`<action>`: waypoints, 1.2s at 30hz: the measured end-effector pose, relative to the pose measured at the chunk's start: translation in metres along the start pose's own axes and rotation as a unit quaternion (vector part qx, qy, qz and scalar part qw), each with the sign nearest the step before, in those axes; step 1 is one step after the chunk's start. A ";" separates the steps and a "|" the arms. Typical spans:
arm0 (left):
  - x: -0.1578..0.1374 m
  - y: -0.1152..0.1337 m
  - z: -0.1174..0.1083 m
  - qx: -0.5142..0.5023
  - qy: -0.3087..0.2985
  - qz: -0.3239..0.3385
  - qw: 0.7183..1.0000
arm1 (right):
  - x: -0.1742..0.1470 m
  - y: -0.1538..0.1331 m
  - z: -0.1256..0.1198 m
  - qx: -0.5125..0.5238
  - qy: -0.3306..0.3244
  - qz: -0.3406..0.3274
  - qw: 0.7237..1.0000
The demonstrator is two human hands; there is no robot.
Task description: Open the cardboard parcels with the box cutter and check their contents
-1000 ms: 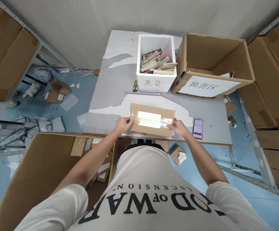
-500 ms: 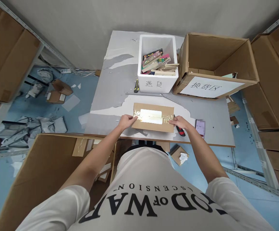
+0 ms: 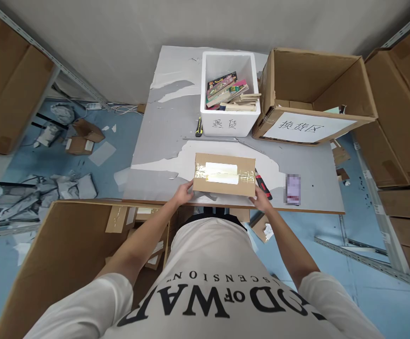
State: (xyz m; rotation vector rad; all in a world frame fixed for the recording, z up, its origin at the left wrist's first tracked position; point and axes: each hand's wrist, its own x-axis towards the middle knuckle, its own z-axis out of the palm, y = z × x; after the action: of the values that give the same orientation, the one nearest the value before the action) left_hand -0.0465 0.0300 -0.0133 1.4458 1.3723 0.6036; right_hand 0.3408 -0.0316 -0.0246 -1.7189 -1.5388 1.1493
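A flat cardboard box (image 3: 226, 189) with a white label and clear tape across its top lies near the table's front edge. My left hand (image 3: 183, 193) grips its left front corner, and my right hand (image 3: 261, 199) holds its right front corner. The fingertips under the box's sides are partly hidden. Just beyond my right hand, a red and black utility knife (image 3: 263, 185) lies beside the box. Farther right is a phone (image 3: 293, 189) with a blurred screen.
A white foam box (image 3: 231, 123) full of books stands at the back, with a yellow and black cutter (image 3: 199, 127) beside it. Right of it is a large labelled carton (image 3: 317, 136). An open carton (image 3: 74, 240) with smaller boxes stands below the table's left front edge.
Both my hands have moved from the taped top of the box down to its front corners. The box itself has barely shifted.
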 end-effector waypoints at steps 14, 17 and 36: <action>-0.005 0.023 -0.007 0.136 -0.007 0.052 0.989 | 0.000 -0.033 0.002 0.061 0.002 0.001 0.998; 0.002 0.046 -0.011 0.148 0.035 0.037 0.988 | 0.012 -0.052 -0.012 -0.050 0.030 0.032 0.998; 0.057 0.062 -0.009 0.143 0.034 -0.080 0.986 | 0.065 -0.059 -0.027 -0.053 -0.003 0.158 0.986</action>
State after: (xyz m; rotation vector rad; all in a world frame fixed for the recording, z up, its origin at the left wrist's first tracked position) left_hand -0.0151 0.0962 0.0295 1.5312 1.6636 0.3641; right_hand 0.3332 0.0467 0.0232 -2.0889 -1.3848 1.2423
